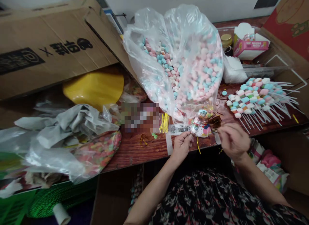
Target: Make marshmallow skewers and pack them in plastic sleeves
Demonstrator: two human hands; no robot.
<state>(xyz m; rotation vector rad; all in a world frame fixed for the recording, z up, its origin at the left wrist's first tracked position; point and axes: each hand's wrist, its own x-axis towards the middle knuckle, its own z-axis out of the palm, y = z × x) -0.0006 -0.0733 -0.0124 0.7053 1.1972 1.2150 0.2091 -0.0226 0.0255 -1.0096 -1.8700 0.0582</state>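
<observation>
My left hand (182,146) is closed in a pinch on the gathered bottom end of a small clear candy packet (201,117), which has a printed label and colourful contents. My right hand (233,139), slightly blurred, is closed just to the right, its fingertips beside a shiny brown-gold ribbon (215,122); what they grip is not clear. Under the packet lies a printed card (205,131) with coloured dots. Gold twist ties (164,122) lie in a bundle to the left. A single gold tie (198,145) hangs at the table edge below the packet.
Behind my hands stands a large clear bag (154,80) of pastel candies. Candy sticks (258,99) are piled at right, before a plastic tray (277,62) with a pink box (251,46). A cardboard box (48,47) and gummy bag (98,152) occupy the left.
</observation>
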